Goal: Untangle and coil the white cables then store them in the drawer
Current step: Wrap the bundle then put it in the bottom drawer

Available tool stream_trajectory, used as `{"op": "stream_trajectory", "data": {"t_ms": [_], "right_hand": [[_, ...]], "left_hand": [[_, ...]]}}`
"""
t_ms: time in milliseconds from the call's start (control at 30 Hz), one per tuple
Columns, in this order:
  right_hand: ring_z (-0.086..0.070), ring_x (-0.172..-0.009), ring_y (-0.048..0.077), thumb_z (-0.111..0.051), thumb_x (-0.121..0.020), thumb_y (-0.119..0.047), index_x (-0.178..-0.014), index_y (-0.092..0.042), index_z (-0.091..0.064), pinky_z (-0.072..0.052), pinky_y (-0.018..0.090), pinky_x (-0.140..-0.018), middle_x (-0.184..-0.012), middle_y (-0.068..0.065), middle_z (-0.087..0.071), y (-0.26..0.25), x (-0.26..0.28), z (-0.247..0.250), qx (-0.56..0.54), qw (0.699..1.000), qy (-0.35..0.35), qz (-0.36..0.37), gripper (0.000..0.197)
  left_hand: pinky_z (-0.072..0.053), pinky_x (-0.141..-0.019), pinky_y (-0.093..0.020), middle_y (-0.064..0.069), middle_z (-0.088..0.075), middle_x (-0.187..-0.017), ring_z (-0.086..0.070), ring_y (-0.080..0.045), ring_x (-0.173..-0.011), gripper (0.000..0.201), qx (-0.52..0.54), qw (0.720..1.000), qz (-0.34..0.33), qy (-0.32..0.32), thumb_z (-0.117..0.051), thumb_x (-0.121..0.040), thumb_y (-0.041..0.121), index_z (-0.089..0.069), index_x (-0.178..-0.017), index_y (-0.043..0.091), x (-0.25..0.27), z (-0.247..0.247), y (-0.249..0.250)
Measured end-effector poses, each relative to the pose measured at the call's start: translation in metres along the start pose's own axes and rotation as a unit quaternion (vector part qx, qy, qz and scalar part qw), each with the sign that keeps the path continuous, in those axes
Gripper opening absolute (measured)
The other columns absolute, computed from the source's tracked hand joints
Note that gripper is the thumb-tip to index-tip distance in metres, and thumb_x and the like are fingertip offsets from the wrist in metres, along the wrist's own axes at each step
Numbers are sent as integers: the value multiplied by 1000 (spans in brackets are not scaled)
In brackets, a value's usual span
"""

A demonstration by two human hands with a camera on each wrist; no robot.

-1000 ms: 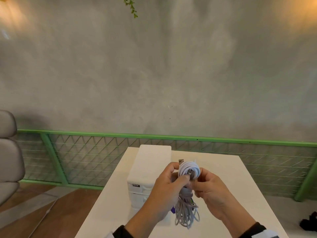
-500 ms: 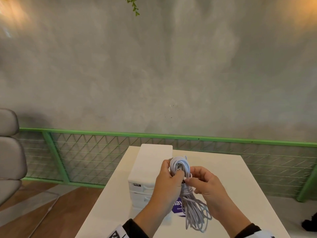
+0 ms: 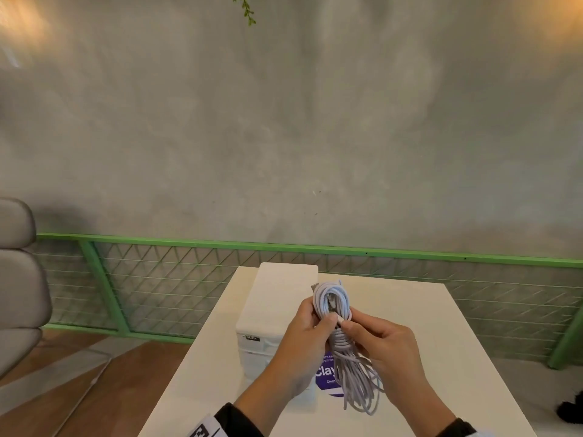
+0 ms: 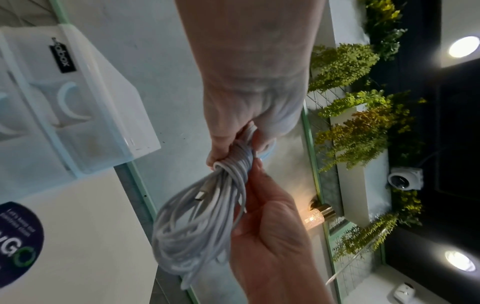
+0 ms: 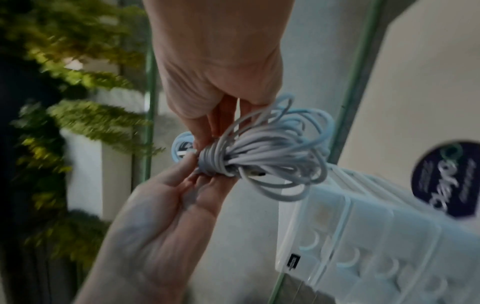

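A white cable bundle [image 3: 333, 301] is held up over the white table [image 3: 419, 326], with turns wound round its middle and loose loops hanging below. My left hand [image 3: 321, 320] grips the bundle at the wound middle, thumb in front. My right hand [image 3: 349, 326] pinches the cable at the same spot from the right. In the left wrist view the cable bundle [image 4: 202, 218] shows a metal plug among its loops. In the right wrist view the cable bundle [image 5: 262, 156] fans out to the right. The white drawer unit [image 3: 277, 298] stands just left of my hands, its drawers closed.
A round purple sticker [image 3: 326, 375] lies on the table under the hanging loops. A green mesh railing [image 3: 157, 279] runs behind the table below a grey wall. A grey padded chair [image 3: 19, 279] stands at the far left over the wooden floor.
The bundle has shifted slightly left and its hanging loops have swung out to the right. Both hands have kept hold at the wound middle. The purple sticker has come into view.
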State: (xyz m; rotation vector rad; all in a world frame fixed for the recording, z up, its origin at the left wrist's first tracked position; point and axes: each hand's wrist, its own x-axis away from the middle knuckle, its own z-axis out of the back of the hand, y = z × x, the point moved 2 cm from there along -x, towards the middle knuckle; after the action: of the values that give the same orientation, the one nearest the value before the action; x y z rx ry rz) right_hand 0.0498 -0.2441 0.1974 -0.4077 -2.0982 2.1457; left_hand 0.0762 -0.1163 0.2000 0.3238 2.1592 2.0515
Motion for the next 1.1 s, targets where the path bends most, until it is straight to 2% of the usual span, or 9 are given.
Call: {"op": "stream_trajectory", "data": {"t_ms": [133,233,333,433,667,767,900,967,1100], "right_hand": [[-68,-68,-4,-76,-72,-23,-88,-34,-72,-54,12,-65,-69,-25,-70,-6,1,2,99,994,11,46,20],[-71,-73,7,-74,-73,-27,-103,-32,-70,-59,32,-76,-84,-10,-76,-7,0,3,105,994,-14,21,30],[-71,-77,7,-75,-72,-25,-86,-36,-74,-58,36,-81,-84,-7,-76,-7,1,4,116,993,2,34,18],[-71,-70,8,-79,-68,-23,-63,-36,-74,-59,34,-76,-72,-8,-76,-8,5,4,87,996,23,26,15],[-68,-63,24,-79,-67,-18,-60,-14,-74,-53,30,-56,-62,6,-73,-12,10,1,-13,998,40,-41,9],[-69,-67,29,-78,-67,-9,-59,-10,-74,-57,37,-63,-66,12,-73,-9,7,0,-38,996,36,-78,9],[-67,-67,25,-79,-65,-5,-58,-14,-76,-54,35,-68,-61,5,-73,-1,4,-1,-24,995,49,-89,12],[-70,-70,25,-80,-64,-9,-55,-23,-76,-55,37,-72,-60,1,-73,3,6,-4,13,995,54,-86,18],[-69,-70,14,-80,-65,-20,-47,-34,-70,-55,30,-69,-61,-8,-72,-3,13,-4,80,993,75,-43,25]], "left_hand": [[-56,-87,-41,-6,-66,-106,-67,-19,-93,14,-24,999,-22,6,-44,-97,22,-52,-109,27,1,1,2],[-56,-86,-41,-4,-67,-105,-67,-20,-93,16,-22,999,-30,14,-44,-97,22,-52,-111,28,2,1,5],[-56,-87,-42,-6,-65,-103,-66,-20,-92,15,-30,999,-31,24,-41,-98,24,-52,-110,25,4,-2,6],[-57,-84,-40,-6,-64,-105,-66,-22,-92,19,-69,996,-43,34,-41,-98,24,-49,-115,25,4,-6,6],[-58,-83,-41,-2,-65,-106,-66,-22,-93,23,-89,994,-53,35,-44,-95,26,-51,-117,31,9,-10,6],[-57,-86,-41,1,-65,-105,-65,-20,-94,24,-86,994,-60,30,-45,-95,25,-52,-115,37,12,-12,7],[-53,-91,-33,6,-65,-105,-62,-13,-100,22,-102,987,-118,35,-48,-95,27,-52,-110,42,17,-13,12],[-53,-90,-32,9,-64,-103,-60,-12,-98,23,-132,983,-126,38,-48,-95,24,-53,-111,39,18,-13,13],[-55,-81,-29,8,-62,-93,-60,-11,-86,32,-142,982,-119,42,-45,-91,10,-52,-109,36,19,-11,14]]}}
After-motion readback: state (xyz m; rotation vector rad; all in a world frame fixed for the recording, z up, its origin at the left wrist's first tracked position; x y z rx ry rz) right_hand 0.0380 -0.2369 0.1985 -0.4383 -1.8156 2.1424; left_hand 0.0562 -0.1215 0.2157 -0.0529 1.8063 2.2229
